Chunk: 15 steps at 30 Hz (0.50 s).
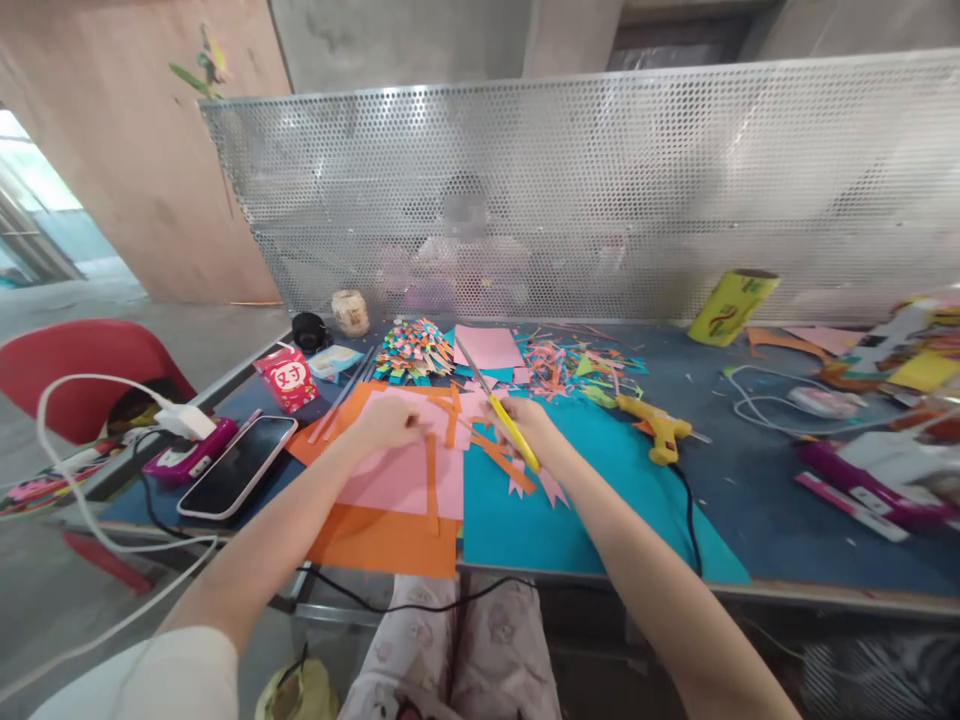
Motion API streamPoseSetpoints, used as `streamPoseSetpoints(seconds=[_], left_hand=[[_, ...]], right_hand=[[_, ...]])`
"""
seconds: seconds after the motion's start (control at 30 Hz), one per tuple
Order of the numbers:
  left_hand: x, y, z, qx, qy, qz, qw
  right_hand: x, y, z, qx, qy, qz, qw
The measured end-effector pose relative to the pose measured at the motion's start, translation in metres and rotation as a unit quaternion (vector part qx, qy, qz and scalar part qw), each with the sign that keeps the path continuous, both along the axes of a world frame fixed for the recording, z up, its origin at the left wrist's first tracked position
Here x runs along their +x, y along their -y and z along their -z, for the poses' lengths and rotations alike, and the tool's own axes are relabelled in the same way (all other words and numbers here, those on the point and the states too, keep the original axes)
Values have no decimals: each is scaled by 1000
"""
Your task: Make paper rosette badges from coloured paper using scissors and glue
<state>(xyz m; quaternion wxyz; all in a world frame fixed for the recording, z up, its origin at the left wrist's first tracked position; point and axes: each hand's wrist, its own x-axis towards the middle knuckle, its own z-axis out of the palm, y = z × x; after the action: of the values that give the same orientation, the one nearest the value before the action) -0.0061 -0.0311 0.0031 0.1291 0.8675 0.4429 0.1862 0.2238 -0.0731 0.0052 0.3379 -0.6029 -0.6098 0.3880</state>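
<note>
In my right hand [529, 425] is a yellow utility knife [513, 434], its long blade pointing up and away from me. My left hand [390, 422] rests over a pink sheet of paper [401, 480] with its fingers curled; whether something small is pinched there is hidden. The pink sheet lies on orange paper [382, 540]. An orange paper strip [432, 485] lies just right of my left hand. Beneath my right hand spreads a large blue sheet [637, 500], with more orange strips [502, 465] and pink notched pieces [553, 488] on it.
Paper scraps [570, 365] and a pile of colourful cut pieces [415, 352] lie behind the sheets. A yellow glue gun [660, 428] with a black cord sits right. A phone [238, 467] and purple power strip [191, 452] are left. A perforated metal panel [585, 200] stands behind.
</note>
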Motion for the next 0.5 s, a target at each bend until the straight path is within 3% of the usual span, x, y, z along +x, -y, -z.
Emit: streamPoseSetpoints(seconds=[0.07,0.17,0.37,0.5], left_hand=[[4,-1,0,34,-37,-42,998],[20,-3,0,61,-99,-57,992],[62,-21,6,53,-236,-10,970],[69,-27,7,49,-270,27,961]], right_hand=[[3,-4,0,3,-5,18,1000],[10,-11,1,16,-9,42,999],[29,-26,4,57,-1,82,995],[38,-32,4,87,13,104,991]])
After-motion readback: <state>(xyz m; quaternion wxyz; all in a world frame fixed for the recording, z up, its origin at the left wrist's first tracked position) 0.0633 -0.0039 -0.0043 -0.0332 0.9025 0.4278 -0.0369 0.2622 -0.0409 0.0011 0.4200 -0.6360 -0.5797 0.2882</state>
